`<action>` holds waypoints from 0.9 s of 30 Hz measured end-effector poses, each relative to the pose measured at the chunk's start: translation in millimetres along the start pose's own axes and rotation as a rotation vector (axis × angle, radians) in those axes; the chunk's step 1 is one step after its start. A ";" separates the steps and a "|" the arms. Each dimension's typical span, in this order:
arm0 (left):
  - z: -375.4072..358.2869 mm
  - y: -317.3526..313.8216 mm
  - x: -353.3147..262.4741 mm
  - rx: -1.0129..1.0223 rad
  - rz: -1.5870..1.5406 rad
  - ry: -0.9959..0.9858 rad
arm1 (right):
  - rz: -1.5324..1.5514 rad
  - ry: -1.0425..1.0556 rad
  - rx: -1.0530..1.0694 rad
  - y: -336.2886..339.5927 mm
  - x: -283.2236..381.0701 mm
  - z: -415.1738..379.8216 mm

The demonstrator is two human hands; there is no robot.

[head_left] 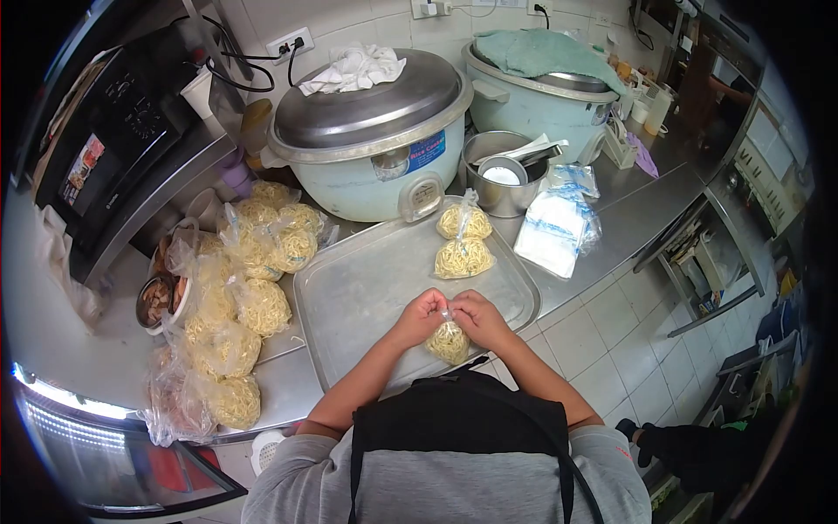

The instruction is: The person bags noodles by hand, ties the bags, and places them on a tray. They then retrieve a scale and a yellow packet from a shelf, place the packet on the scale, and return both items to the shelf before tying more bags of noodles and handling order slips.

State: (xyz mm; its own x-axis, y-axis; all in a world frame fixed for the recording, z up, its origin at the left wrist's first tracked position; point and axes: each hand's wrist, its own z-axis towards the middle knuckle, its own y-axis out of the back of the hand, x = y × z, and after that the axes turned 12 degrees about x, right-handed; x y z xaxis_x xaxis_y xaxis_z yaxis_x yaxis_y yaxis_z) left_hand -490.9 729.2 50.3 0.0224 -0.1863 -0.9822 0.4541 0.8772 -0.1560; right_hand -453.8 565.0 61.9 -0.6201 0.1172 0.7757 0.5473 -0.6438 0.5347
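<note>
Both of my hands pinch the gathered neck of a clear plastic bag of noodles (448, 343), close to my apron at the front of the metal tray (367, 297). My left hand (422, 316) is closed on one side of the neck. On the other side my right hand (478, 320) is closed too, and the fingertips of both nearly meet. The bag is rounded and full of yellow noodles. Two more bags of noodles, an upper one (463, 222) and a lower one (464, 259), lie at the tray's back right, their necks gathered.
Several noodle bags (262, 307) are heaped left of the tray, beside a bowl (161, 301). Behind stand two large rice cookers (367, 175) (524, 113), and a metal pot (502, 196) holding utensils. Flat plastic bags (554, 223) lie to the right. Another person's leg (681, 445) shows lower right.
</note>
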 end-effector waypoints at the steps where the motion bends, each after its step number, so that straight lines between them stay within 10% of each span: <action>1: 0.1 0.0 3.2 -0.014 0.021 -0.009 | 0.010 -0.031 -0.027 -1.0 1.5 -0.9; 23: -0.3 -17.5 -22.7 -0.166 0.808 -0.305 | 0.518 -0.289 -0.018 9.3 56.4 2.3; 27: 7.3 -0.5 -14.0 -0.394 0.484 -0.136 | 0.606 -0.171 -0.115 22.2 64.1 -1.5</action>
State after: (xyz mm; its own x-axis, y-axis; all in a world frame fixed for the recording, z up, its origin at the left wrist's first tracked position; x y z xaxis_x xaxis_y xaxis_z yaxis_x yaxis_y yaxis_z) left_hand -485.0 728.2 65.0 0.2678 0.2404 -0.9330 0.0028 0.9682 0.2502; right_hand -482.3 557.1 123.0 -0.1163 -0.1802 0.9767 0.7032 -0.7094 -0.0472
